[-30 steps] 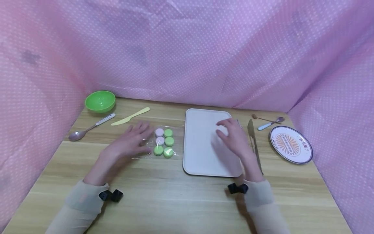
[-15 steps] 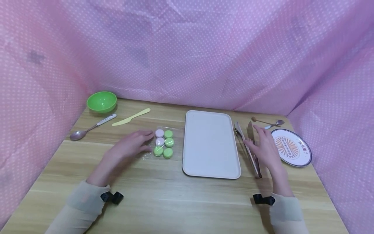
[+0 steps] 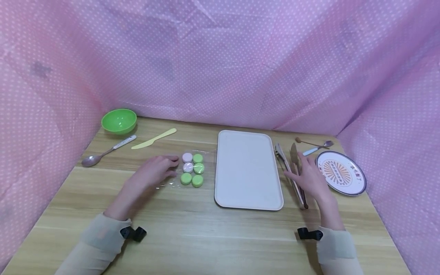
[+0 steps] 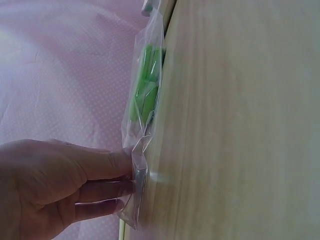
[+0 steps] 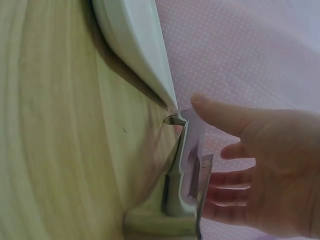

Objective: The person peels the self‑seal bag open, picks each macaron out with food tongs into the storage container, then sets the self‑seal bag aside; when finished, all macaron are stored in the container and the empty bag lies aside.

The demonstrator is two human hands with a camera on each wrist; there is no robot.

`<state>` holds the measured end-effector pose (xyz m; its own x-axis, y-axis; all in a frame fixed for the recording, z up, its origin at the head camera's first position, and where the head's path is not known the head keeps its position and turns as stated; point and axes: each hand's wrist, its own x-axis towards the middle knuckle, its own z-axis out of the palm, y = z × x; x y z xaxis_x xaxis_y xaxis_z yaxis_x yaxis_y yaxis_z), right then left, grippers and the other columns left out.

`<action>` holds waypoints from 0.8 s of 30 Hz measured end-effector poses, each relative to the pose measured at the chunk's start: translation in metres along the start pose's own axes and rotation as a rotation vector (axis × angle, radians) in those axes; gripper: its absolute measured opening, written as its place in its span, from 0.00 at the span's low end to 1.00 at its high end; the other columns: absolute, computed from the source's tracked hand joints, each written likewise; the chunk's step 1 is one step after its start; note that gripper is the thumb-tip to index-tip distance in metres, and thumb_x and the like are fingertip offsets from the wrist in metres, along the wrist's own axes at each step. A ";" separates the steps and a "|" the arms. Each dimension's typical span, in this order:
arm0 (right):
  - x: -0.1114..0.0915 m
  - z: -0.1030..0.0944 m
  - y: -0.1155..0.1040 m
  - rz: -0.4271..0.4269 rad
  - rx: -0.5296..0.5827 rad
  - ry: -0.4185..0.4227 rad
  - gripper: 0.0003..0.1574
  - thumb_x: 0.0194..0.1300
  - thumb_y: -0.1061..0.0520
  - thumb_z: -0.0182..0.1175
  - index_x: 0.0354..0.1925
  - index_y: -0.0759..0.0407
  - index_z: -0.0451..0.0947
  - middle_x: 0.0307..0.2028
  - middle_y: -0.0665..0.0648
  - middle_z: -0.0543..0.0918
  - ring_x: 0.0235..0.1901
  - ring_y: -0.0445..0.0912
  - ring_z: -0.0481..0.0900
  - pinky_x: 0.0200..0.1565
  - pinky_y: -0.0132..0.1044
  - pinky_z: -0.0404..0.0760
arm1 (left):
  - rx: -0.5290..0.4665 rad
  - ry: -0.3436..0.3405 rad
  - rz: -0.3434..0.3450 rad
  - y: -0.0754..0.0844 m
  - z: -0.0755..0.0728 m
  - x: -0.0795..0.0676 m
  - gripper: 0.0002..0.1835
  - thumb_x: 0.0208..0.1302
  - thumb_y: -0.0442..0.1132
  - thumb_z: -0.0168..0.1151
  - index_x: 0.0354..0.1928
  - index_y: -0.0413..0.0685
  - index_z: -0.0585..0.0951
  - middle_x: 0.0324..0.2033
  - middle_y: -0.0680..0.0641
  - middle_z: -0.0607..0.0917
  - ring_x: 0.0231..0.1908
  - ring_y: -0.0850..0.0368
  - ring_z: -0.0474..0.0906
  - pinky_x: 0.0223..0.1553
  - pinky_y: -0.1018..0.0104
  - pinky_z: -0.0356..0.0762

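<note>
My left hand [image 3: 154, 172] has its fingertips at the left end of a clear plastic bag [image 4: 140, 172], thumb apart from the fingers. Inside the bag lie green macarons [image 3: 197, 180] and lilac macarons [image 3: 187, 157], in two columns. On the right, my right hand [image 3: 311, 179] hovers over spread metal tongs [image 3: 296, 187], whose two arms meet near the front. In the right wrist view the thumb [image 5: 215, 111] is on one side of the tongs and the fingers [image 5: 227, 195] on the other, with a wide gap between.
A white tray [image 3: 247, 172] lies between the hands. To the left are a green bowl [image 3: 118, 121], a spoon [image 3: 108, 151] and a yellow knife [image 3: 154, 139]. A patterned plate [image 3: 347, 179], a small fork [image 3: 317, 148] and a thin wooden stick [image 3: 311, 143] lie on the right.
My right hand has moved right, from above the tray to over the tongs. My left hand has drawn its spread fingers together and lowered to the bag's end.
</note>
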<state>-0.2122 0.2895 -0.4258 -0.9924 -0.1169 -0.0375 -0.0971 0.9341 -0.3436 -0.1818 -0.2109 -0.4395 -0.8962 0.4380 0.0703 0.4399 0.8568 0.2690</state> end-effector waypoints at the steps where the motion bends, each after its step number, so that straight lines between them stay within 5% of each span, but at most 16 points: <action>1: -0.001 0.000 0.000 -0.002 -0.001 -0.008 0.64 0.56 0.28 0.57 0.74 0.56 0.38 0.66 0.77 0.56 0.57 0.73 0.65 0.49 0.68 0.68 | -0.004 -0.004 -0.009 0.000 0.000 0.000 0.22 0.56 0.43 0.68 0.51 0.43 0.81 0.56 0.43 0.79 0.53 0.42 0.78 0.55 0.47 0.74; 10: -0.003 0.000 -0.001 -0.003 -0.002 -0.052 0.65 0.56 0.27 0.56 0.74 0.55 0.35 0.67 0.77 0.53 0.58 0.74 0.65 0.51 0.69 0.67 | -0.104 -0.057 -0.098 -0.001 -0.003 -0.001 0.32 0.56 0.55 0.66 0.61 0.50 0.73 0.60 0.45 0.76 0.60 0.44 0.73 0.62 0.47 0.67; 17: -0.003 0.000 -0.001 -0.012 -0.013 -0.061 0.65 0.56 0.27 0.56 0.74 0.56 0.35 0.65 0.77 0.56 0.55 0.74 0.68 0.48 0.68 0.69 | -0.083 -0.036 -0.056 0.000 -0.003 -0.002 0.28 0.53 0.48 0.69 0.57 0.48 0.78 0.58 0.44 0.78 0.56 0.43 0.76 0.59 0.48 0.71; 24: -0.001 0.001 0.001 -0.017 -0.017 -0.059 0.64 0.57 0.29 0.58 0.74 0.56 0.36 0.66 0.77 0.56 0.56 0.74 0.66 0.50 0.69 0.67 | -0.024 -0.022 0.006 0.002 0.000 0.002 0.18 0.51 0.44 0.71 0.45 0.49 0.84 0.41 0.49 0.85 0.41 0.49 0.82 0.46 0.53 0.79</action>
<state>-0.2108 0.2904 -0.4271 -0.9845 -0.1518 -0.0878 -0.1151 0.9372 -0.3291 -0.1828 -0.2086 -0.4390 -0.8920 0.4493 0.0504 0.4434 0.8476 0.2915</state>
